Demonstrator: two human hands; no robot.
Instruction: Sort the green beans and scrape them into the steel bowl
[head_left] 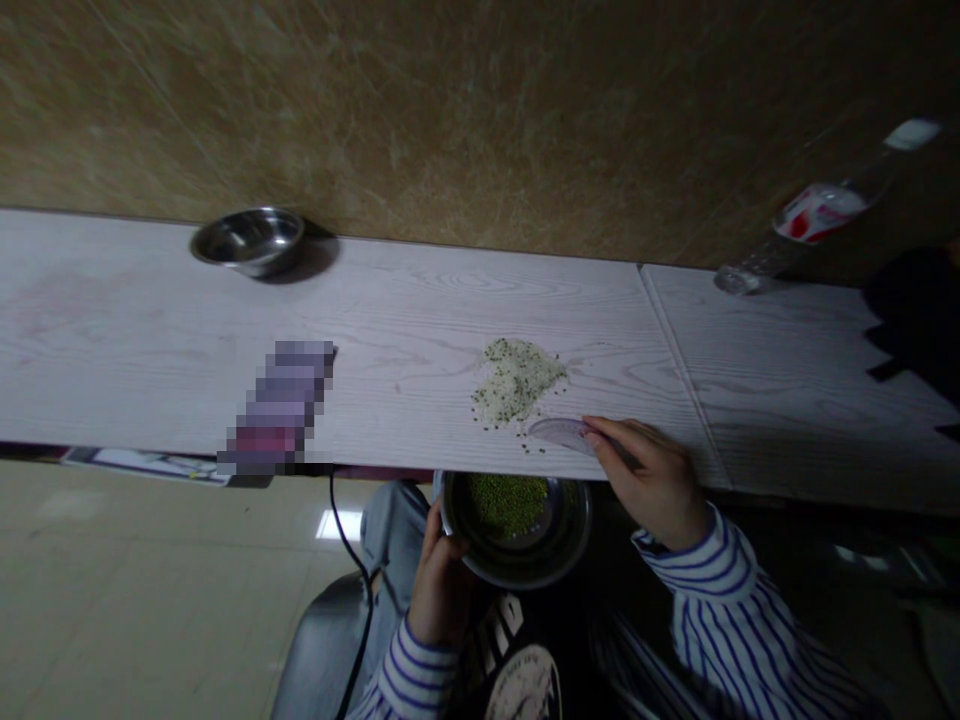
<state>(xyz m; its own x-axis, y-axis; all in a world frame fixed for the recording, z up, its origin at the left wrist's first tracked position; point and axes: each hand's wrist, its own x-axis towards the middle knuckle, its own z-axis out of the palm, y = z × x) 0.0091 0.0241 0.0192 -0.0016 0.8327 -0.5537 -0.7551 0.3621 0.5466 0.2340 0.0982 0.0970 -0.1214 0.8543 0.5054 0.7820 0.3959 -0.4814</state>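
My left hand (441,575) is closed on the rim of a steel bowl (559,555), held just below the table's front edge over my lap. Green mung beans (506,505) lie in the bowl, mostly toward its left side. Between the thumb and fingers of my right hand (651,478) is a clear, purplish protractor (559,432), flat and half-round, low over the tabletop. Just beyond it spreads a pile of white rice grains (514,385) mixed with green beans. A few loose beans are scattered between the pile and the table edge.
An empty steel bowl (251,245) stands tilted in view at the back left, near the wall. A blurred-out flat object (281,405) lies at the left front edge. A clear plastic bottle (817,212) stands at the back right, beside a dark object (919,330). A black cable (352,560) hangs down.
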